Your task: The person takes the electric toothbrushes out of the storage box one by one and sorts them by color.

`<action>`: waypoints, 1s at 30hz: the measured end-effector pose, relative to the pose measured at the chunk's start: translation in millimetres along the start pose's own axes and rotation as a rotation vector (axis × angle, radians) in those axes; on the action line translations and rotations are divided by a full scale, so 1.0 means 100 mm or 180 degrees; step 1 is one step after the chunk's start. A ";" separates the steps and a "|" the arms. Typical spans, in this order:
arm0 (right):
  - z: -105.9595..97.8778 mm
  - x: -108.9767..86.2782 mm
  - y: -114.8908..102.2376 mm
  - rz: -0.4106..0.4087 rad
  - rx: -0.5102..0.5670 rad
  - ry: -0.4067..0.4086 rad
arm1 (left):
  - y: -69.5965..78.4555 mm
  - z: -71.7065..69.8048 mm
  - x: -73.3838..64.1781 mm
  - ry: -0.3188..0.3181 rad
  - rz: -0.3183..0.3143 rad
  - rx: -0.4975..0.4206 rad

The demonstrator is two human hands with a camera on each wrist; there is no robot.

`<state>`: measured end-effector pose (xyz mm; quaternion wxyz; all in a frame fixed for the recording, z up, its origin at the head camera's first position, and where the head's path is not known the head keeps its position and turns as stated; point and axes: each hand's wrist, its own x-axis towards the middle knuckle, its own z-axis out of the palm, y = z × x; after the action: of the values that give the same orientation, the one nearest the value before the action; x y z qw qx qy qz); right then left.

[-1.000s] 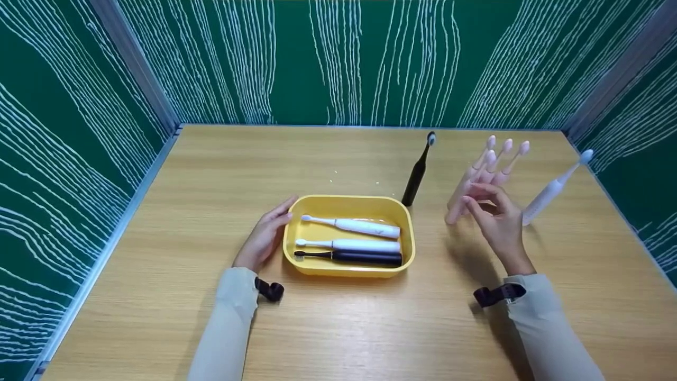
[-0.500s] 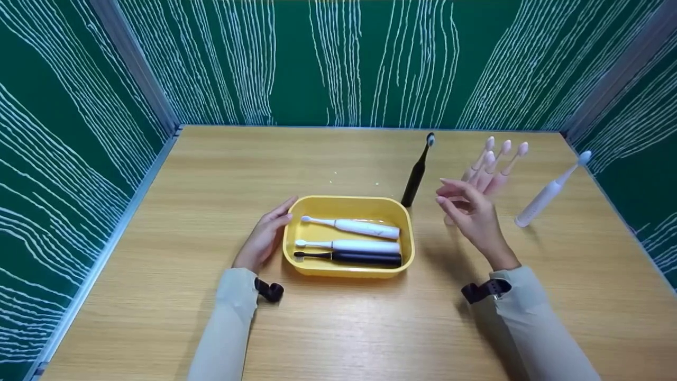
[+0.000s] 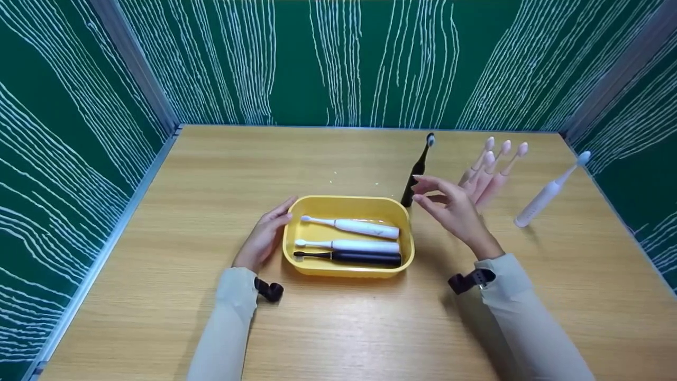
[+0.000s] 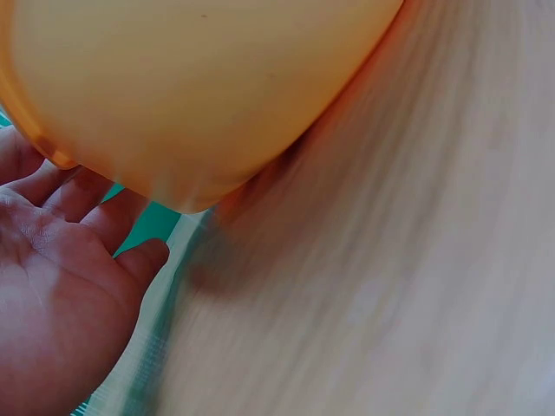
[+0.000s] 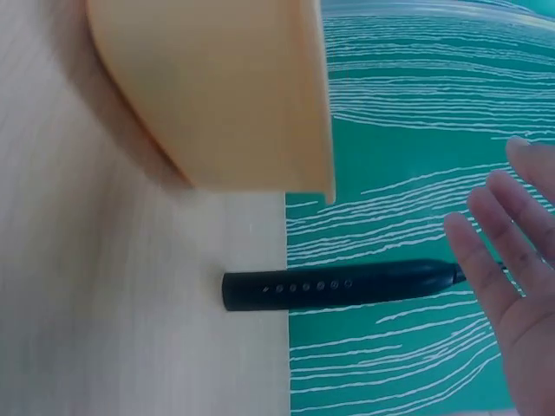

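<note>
A yellow bin [image 3: 349, 272] stands in the middle of the table with two white electric toothbrushes [image 3: 366, 228] and a black electric toothbrush [image 3: 366, 258] lying inside, heads to the left. My left hand [image 3: 266, 233] rests its fingers against the bin's left end; in the left wrist view they touch the outer wall [image 4: 173, 104]. Just past the bin's back right corner another black electric toothbrush [image 3: 421, 167] stands upright. Beside it is my right hand [image 3: 454, 209], thumb and forefinger apart with nothing between them. The right wrist view shows straight fingers near this brush's neck [image 5: 347, 284].
Several pink electric toothbrushes [image 3: 497, 182] stand in a group behind my right hand, partly hidden by it. Farther right a pale lilac electric toothbrush [image 3: 542, 203] stands alone. Small white specks [image 3: 335, 173] lie behind the bin. Green walls [image 3: 381, 63] border the table.
My right hand has moved left, from the pink toothbrushes to the standing black one. The lilac toothbrush that it partly covered now shows whole. My left hand and the bin stay put.
</note>
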<state>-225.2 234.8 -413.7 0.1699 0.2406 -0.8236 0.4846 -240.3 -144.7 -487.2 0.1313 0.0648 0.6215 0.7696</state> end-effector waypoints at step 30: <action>0.38 0.45 -0.20 0.0148 -0.0110 -0.1532 | 0.02 0.01 -0.01 0.0020 -0.0067 0.0001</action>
<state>-252.8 182.4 -394.5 -0.0384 0.3272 -0.8539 0.4030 -239.4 -144.0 -485.0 0.1375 0.0558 0.6227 0.7683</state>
